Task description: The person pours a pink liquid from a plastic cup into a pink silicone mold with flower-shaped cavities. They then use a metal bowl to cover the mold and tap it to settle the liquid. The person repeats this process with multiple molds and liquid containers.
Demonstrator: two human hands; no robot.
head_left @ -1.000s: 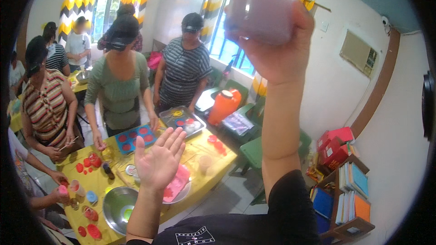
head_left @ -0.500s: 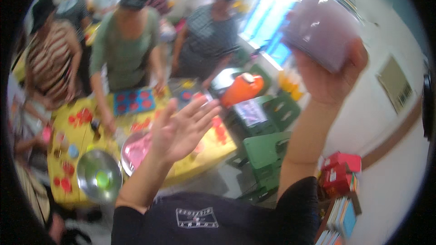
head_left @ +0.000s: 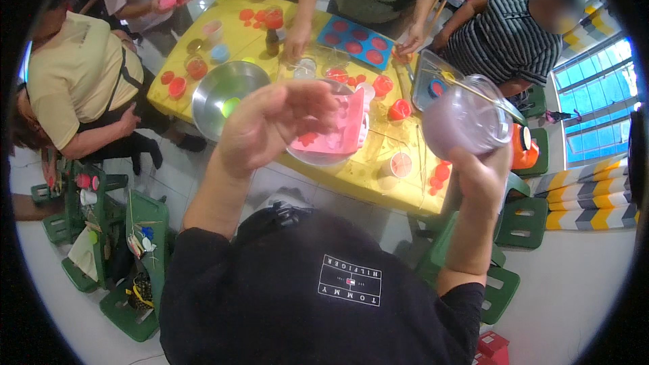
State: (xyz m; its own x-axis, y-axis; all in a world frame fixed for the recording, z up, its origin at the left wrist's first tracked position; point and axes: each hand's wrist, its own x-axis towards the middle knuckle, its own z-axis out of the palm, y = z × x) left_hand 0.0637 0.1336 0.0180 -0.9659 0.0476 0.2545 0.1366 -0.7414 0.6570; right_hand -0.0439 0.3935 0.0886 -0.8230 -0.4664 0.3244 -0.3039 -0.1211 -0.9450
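Above yellow table [head_left: 351,176], right hand [head_left: 483,176] grips a clear cup [head_left: 466,118] of cloudy lilac liquid; left hand [head_left: 270,125] loosely curled, empty.

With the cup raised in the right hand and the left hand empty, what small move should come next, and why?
Probably bring the clear plastic cup down toward the pink mould tray on the yellow table. The right hand holds the cup, filled with pale purple material, in the air above the table edge, and the left hand hovers open over the tray, free to steady it.

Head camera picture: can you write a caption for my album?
Right hand lifts a clear plastic cup of pale purple liquid above a yellow craft table; left hand open.
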